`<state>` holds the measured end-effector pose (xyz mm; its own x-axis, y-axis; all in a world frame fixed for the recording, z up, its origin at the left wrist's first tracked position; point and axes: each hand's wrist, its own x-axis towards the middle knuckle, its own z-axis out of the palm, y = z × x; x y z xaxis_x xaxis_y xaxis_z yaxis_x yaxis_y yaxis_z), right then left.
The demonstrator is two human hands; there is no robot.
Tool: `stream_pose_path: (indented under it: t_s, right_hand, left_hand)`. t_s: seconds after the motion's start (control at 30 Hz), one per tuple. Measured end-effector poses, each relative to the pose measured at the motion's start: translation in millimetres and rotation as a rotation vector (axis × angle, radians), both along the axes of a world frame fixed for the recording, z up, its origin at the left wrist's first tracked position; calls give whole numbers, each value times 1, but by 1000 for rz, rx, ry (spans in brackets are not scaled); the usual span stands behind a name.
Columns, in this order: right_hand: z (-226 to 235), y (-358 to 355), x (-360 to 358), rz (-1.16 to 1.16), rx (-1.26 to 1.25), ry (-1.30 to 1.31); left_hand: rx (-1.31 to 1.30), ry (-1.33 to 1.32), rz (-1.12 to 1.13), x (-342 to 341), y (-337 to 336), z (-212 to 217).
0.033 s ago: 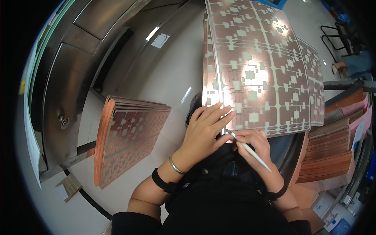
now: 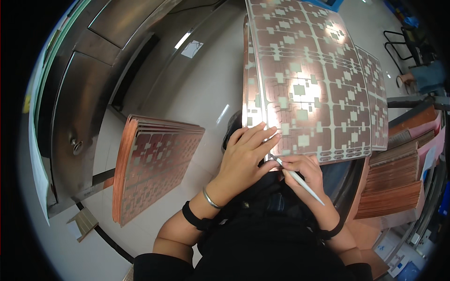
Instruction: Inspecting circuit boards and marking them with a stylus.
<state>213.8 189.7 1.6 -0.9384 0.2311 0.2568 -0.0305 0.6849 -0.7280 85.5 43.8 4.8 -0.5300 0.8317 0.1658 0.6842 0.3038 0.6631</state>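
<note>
tool tip hidden under left hand (image 2: 246, 152), fingers flat on copper panel (image 2: 304, 79) lower edge over lap. right hand (image 2: 304, 171) pinches thin white tool (image 2: 300, 180). panel stacks (image 2: 150, 159) left, right (image 2: 393, 182).

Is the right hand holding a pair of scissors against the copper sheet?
No, the right hand holds a thin white pen-like tool, its tip at the lower edge of the copper sheet.

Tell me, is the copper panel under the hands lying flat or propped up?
Propped up: the panel tilts toward the person, its lower edge by the left hand and right hand, which holds a pen.
</note>
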Motion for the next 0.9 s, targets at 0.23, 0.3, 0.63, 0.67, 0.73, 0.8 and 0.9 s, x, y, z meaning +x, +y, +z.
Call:
stream_pose_path:
  t_s: [0.23, 0.3, 0.63, 0.67, 0.73, 0.8, 0.9]
  right_hand:
    - [7, 3, -1, 27, -43, -34]
    - [9, 3, -1, 37, -40, -38]
    - [-1, -6, 0, -42, 49, 46]
    - [-2, -7, -1, -52, 57, 45]
    - [-2, -7, -3, -63, 65, 48]
    - [1, -7, -5, -66, 55, 40]
    - [5, 1, -1, 11, -32, -8]
  left_hand:
    - [12, -2, 16, 1, -1, 1]
    - [18, -6, 13, 0, -1, 1]
    - [29, 18, 31, 2, 2, -1]
    - [29, 23, 38, 2, 2, -1]
    - [27, 35, 42, 3, 2, -3]
    - [23, 51, 50, 4, 2, -3]
    - [30, 45, 48, 3, 2, -2]
